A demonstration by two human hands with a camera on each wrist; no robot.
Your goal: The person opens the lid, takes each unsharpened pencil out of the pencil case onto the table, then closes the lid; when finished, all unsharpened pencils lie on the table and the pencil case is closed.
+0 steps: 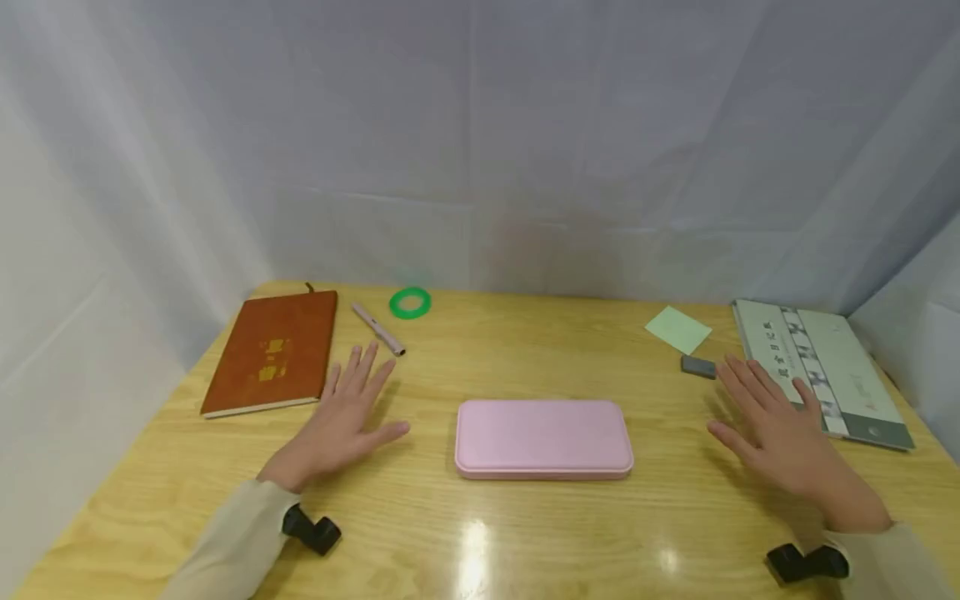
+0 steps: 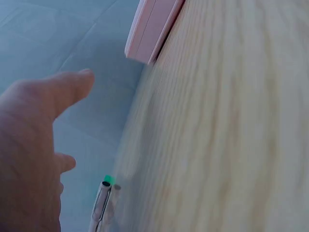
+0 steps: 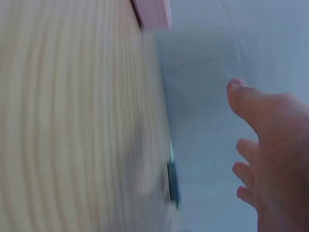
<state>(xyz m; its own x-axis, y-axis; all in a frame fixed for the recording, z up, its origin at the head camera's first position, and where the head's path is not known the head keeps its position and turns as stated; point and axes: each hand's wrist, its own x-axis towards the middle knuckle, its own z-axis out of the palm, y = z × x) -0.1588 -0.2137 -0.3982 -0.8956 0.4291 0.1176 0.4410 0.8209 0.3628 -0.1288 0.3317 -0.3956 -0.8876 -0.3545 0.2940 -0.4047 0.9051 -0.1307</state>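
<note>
A closed pink case (image 1: 543, 437) lies on the wooden table between the two hands. To its left, my left hand (image 1: 341, 429) has its fingers spread and holds nothing; its thumb points toward the case. Just beyond those fingertips lies a pale pink pen (image 1: 378, 328), also visible in the left wrist view as a slim pen (image 2: 100, 208). My right hand (image 1: 780, 437) is at the right, fingers extended and thumb out, with nothing held. Its fingertips come close to a small dark grey block (image 1: 698, 367) and overlap the edge of a grey-green book (image 1: 825, 367) in the head view.
On the far left lies a brown notebook (image 1: 273, 350) with gold lettering. A green tape ring (image 1: 410, 303) sits near the back edge, and a pale green paper square (image 1: 678, 330) lies behind the grey block. White cloth (image 1: 480, 150) hangs around the table (image 1: 525, 533).
</note>
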